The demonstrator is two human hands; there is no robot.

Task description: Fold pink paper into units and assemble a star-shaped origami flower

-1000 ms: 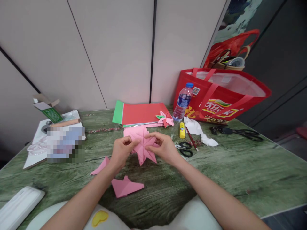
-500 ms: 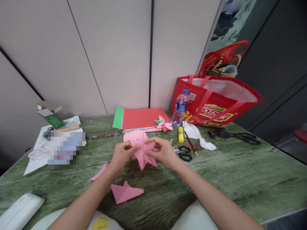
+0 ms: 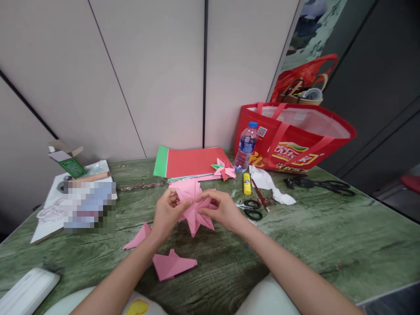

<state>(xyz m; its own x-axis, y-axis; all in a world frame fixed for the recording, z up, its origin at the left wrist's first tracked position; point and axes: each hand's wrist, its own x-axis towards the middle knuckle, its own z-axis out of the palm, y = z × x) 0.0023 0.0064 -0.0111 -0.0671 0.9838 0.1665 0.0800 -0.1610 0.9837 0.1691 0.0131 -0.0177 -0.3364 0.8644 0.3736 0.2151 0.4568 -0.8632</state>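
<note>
Between my hands is a pink origami star (image 3: 194,219) with several folded points, one aimed down toward me. My left hand (image 3: 169,211) grips its left side, thumb lying near the centre. My right hand (image 3: 222,209) pinches the right side between thumb and fingers, partly hiding those points. Behind the star lies pink paper (image 3: 184,187). Closer to me rests a folded pink paper piece (image 3: 173,264), and another folded pink piece (image 3: 139,236) is partly covered by my left forearm.
Right of my hands lie black-handled scissors (image 3: 252,210), a yellow glue stick (image 3: 247,183), a pencil (image 3: 260,194) and white tissue (image 3: 271,186). A water bottle (image 3: 246,148) and red bag (image 3: 295,140) stand behind. Red paper (image 3: 197,162) carries a small multicoloured paper star (image 3: 223,169).
My left thumb has shifted slightly inward across the star's centre, and the left fingers have curled at its edge. The right hand keeps nearly the same grip.
</note>
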